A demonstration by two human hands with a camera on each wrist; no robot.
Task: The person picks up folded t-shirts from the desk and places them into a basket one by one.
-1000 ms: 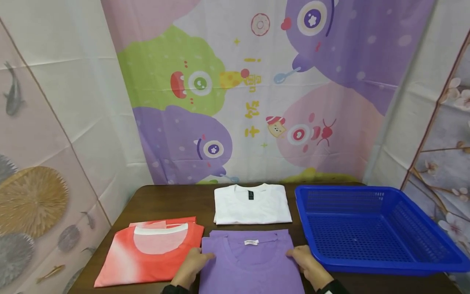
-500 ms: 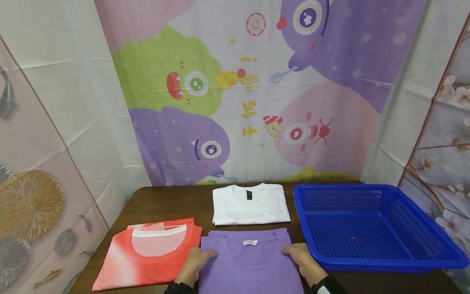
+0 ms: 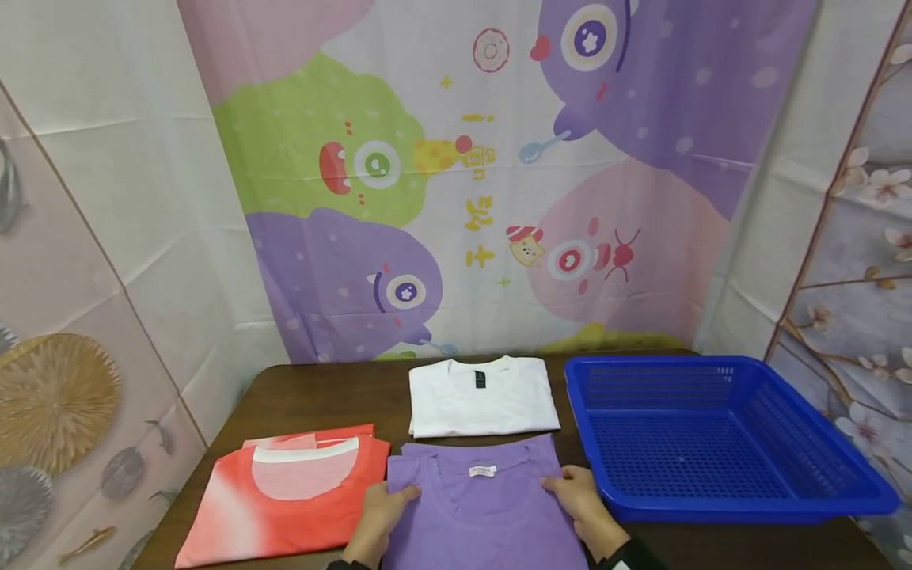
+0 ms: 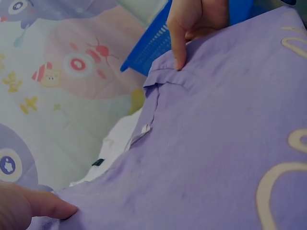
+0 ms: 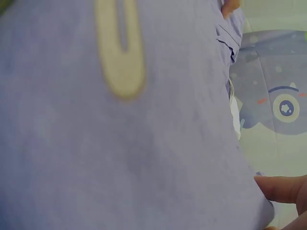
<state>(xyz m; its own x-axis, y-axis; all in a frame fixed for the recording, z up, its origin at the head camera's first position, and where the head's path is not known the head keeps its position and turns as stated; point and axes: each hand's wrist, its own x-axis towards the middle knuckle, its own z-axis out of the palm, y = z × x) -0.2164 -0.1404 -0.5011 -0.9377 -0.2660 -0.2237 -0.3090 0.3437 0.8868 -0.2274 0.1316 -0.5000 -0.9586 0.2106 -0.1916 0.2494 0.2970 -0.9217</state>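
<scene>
A folded purple T-shirt (image 3: 484, 522) with a pale neck label lies at the table's near middle in the head view. My left hand (image 3: 379, 514) pinches its left shoulder, thumb on top. At the right shoulder, my right hand (image 3: 583, 507) pinches the cloth in the same way. Both wrist views show the thumbs on the fabric, with the shirt (image 4: 201, 124) sloping between the hands and a cream print on its front. Most of the fingers are hidden under the cloth. The shirt's lower part is out of the head view.
A folded red-and-white T-shirt (image 3: 285, 507) lies on the left of the brown table (image 3: 313, 396). Behind the purple one is a folded white T-shirt (image 3: 480, 408). A blue plastic basket (image 3: 670, 507) stands at the right, close to my right hand. A cartoon-printed curtain hangs behind.
The purple shirt's far edge has risen slightly, most at its right corner. My hands keep their hold, a little closer together. The head view has shifted slightly.
</scene>
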